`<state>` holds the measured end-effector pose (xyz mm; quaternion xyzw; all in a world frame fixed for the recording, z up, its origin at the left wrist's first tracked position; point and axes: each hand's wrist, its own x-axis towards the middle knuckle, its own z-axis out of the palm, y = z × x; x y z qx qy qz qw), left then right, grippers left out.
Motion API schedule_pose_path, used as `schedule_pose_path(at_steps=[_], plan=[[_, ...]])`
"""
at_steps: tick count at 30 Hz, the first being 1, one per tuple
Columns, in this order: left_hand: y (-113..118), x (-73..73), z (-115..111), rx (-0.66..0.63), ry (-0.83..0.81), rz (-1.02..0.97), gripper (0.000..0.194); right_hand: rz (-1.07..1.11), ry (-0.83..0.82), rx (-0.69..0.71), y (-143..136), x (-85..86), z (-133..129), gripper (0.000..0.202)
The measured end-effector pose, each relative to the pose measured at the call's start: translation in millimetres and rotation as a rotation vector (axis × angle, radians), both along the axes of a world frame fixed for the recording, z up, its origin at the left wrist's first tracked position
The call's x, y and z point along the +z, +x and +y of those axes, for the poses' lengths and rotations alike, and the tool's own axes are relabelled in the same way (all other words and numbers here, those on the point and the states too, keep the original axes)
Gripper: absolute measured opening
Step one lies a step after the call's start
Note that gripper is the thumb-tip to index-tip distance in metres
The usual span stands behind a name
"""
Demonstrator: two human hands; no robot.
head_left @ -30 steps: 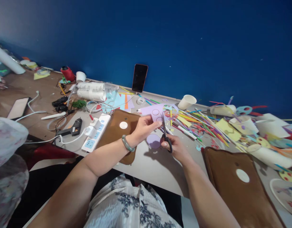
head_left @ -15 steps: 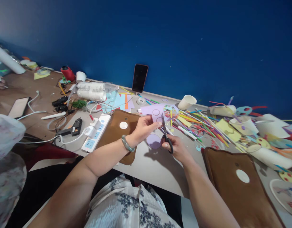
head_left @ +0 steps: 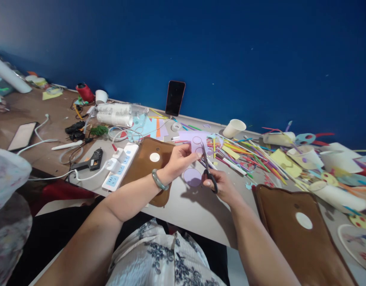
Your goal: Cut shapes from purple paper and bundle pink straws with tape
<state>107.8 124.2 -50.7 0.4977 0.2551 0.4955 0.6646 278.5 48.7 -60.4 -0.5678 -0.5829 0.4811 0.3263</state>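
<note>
Pinched in my left hand (head_left: 183, 159) is a sheet of purple paper (head_left: 187, 137) with small circles drawn on it. My right hand (head_left: 221, 183) has its fingers in the black handles of a pair of scissors (head_left: 211, 176). The blades point away from me and lie against the right part of the paper, close to my left fingertips. Below the scissors, a round purple paper disc (head_left: 192, 177) lies on the table. How far the blades are apart is hard to make out.
A power strip (head_left: 121, 167), a glue gun (head_left: 90, 161) and a brown pad (head_left: 141, 159) lie to the left. Coloured sticks (head_left: 254, 153) and a paper cup (head_left: 234, 128) are beyond my right hand. Another brown pad (head_left: 299, 226) sits at right. A phone (head_left: 175, 98) leans on the wall.
Both hands stay almost in place, with the purple paper's angle slightly changed near the scissors. The person at the far left has shifted slightly.
</note>
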Motion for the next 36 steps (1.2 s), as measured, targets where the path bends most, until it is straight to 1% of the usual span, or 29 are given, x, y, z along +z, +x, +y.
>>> schedule_pose_path(at_steps=[6, 15, 19, 29, 36], plan=[[-0.4, -0.7, 0.6, -0.01, 0.019, -0.004, 0.041, -0.015, 0.006, 0.001, 0.8, 0.9, -0.1, 0.057], [0.0, -4.4, 2.3, -0.009, 0.041, -0.004, 0.042, -0.024, -0.027, 0.014, -1.1, 8.2, -0.3, 0.056], [-0.6, -5.5, 3.1, 0.011, 0.068, 0.01, 0.042, -0.046, -0.015, 0.013, -0.6, 9.3, -0.6, 0.057], [-2.8, -1.8, 2.1, 0.008, 0.084, 0.017, 0.046, -0.063, -0.021, 0.011, 0.4, 9.3, 0.0, 0.059], [-2.1, -1.3, 2.9, 0.014, 0.106, -0.012, 0.045, -0.066, -0.029, 0.017, 0.5, 10.3, -0.2, 0.059]])
